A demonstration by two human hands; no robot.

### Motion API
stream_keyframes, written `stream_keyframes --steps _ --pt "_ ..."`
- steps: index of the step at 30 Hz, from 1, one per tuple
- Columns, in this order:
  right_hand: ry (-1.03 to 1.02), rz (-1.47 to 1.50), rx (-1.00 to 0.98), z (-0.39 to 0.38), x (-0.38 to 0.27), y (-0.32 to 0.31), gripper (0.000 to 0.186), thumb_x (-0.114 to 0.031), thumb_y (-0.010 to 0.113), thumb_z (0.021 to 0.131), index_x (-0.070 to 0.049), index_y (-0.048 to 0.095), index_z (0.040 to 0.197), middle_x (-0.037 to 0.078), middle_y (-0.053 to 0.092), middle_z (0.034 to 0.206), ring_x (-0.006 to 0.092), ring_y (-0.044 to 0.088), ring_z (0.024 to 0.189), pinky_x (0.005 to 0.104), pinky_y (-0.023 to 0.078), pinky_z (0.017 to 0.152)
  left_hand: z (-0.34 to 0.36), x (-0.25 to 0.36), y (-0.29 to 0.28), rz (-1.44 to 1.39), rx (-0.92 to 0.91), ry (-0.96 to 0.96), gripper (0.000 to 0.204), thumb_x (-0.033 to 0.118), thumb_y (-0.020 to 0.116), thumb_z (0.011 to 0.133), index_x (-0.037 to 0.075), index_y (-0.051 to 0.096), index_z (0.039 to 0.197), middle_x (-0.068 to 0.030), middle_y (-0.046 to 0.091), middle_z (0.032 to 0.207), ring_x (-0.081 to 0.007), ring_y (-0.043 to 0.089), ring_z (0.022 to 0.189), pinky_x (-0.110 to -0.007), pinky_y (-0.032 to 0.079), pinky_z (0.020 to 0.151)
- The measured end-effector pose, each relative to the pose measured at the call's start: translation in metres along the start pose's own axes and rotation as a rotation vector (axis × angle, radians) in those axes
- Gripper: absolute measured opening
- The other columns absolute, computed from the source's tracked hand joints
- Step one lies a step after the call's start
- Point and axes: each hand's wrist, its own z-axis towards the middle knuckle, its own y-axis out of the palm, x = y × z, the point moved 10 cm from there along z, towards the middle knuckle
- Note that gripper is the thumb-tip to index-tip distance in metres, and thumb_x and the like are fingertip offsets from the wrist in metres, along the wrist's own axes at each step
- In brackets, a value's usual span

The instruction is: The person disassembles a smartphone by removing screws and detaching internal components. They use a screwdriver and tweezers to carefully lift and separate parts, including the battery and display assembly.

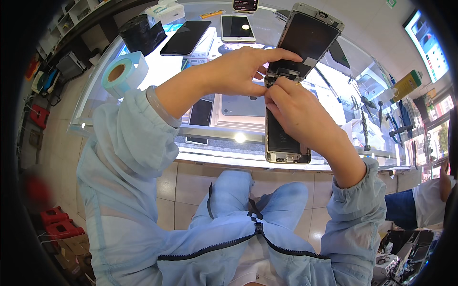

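An opened phone spans the counter's middle: its detached screen (313, 37) is raised at the top, joined near a connector to the dark body (281, 148) below. My left hand (234, 71) grips the screen, index finger across its inner face, thumb reaching to the junction. My right hand (298, 107) is closed over the body's upper part, fingertips pinched at the junction; what they hold is hidden. Under the hands lie a grey-backed device (238, 107) and a dark phone (200, 113) on the lit glass counter (224, 155).
Behind stand a blue label roll (129, 74), black tape roll (136, 33), black phone (183, 37) and white phone (236, 26). At right are several tools (365, 128) and a yellow container (403, 88). Another person (429, 200) is at the lower right edge.
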Motion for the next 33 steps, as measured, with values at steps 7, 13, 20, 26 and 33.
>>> stream_keyframes --steps 7,13,20,26,33 --pt "-0.017 -0.012 0.005 -0.003 -0.002 -0.001 0.011 -0.007 0.054 0.084 0.004 0.054 0.086 0.017 0.054 0.085 0.0335 0.057 0.084 0.0412 0.048 0.075 0.001 0.001 0.000 0.001 -0.005 -0.005 0.073 -0.004 0.060 0.071 0.018 0.044 0.138 -0.0111 0.053 0.130 -0.0220 0.061 0.104 -0.035 0.049 0.092" --pt "0.040 0.085 0.016 -0.008 0.000 -0.010 0.010 -0.006 0.058 0.082 0.002 0.054 0.088 0.016 0.054 0.086 0.0340 0.058 0.081 0.0411 0.049 0.070 -0.001 -0.001 0.000 -0.020 -0.014 -0.002 0.074 -0.004 0.062 0.071 0.018 0.042 0.139 -0.0116 0.054 0.127 -0.0228 0.062 0.104 -0.036 0.049 0.094" --pt "0.080 0.165 0.081 -0.011 0.007 -0.025 0.008 -0.006 0.060 0.081 -0.002 0.056 0.086 0.014 0.055 0.086 0.0348 0.058 0.079 0.0404 0.049 0.069 0.000 0.002 0.001 -0.023 -0.022 0.000 0.075 -0.004 0.063 0.071 0.019 0.042 0.139 -0.0113 0.056 0.125 -0.0229 0.062 0.104 -0.036 0.049 0.094" --pt "0.032 0.117 0.070 -0.005 0.008 -0.007 0.011 -0.008 0.062 0.080 -0.001 0.057 0.086 0.014 0.055 0.084 0.0330 0.059 0.080 0.0397 0.050 0.070 0.001 -0.002 0.001 -0.015 -0.017 -0.043 0.074 -0.002 0.063 0.071 0.018 0.042 0.139 -0.0107 0.053 0.129 -0.0225 0.062 0.103 -0.036 0.049 0.093" --pt "-0.032 -0.058 -0.006 0.000 -0.002 0.000 0.011 -0.006 0.056 0.080 0.003 0.055 0.086 0.016 0.054 0.087 0.0320 0.058 0.086 0.0388 0.050 0.075 0.001 -0.003 0.001 0.020 -0.022 -0.049 0.073 -0.002 0.062 0.072 0.018 0.042 0.139 -0.0111 0.053 0.130 -0.0225 0.061 0.105 -0.036 0.049 0.094"
